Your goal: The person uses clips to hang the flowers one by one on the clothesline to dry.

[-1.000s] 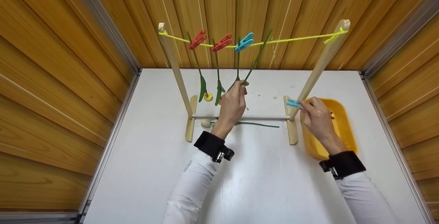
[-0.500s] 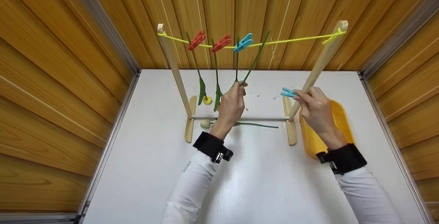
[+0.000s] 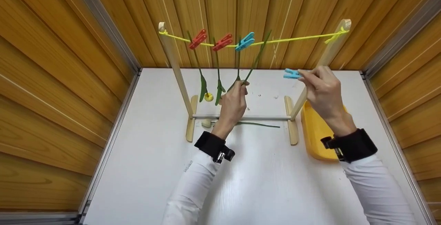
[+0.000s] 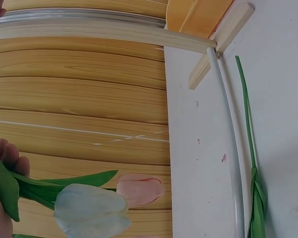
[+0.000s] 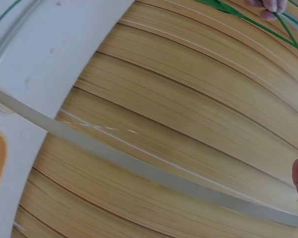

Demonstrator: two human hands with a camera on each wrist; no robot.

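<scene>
My left hand [image 3: 233,101] grips an artificial tulip upside down, its green stem [image 3: 257,58] slanting up across the yellow line [image 3: 293,39]. The white bloom [image 4: 92,210] hangs below that hand in the left wrist view. My right hand [image 3: 324,89] pinches a light blue clothespin [image 3: 291,73] between thumb and fingers, right of the stem and lower than the line. Two red clothespins [image 3: 198,39] and a blue clothespin [image 3: 245,41] clip tulip stems to the line. Beside the white bloom a pink tulip [image 4: 139,189] shows.
The line is tied between two wooden posts [image 3: 177,70] joined by a low white bar [image 3: 265,118]. Another tulip lies on the table in front, its stem [image 3: 260,125] pointing right. A yellow basket [image 3: 311,145] stands beside the right post, partly behind my right arm.
My right hand has risen from above the yellow basket, carrying the blue clothespin up toward the height of the line. The left hand and its tulip have stayed nearly still.
</scene>
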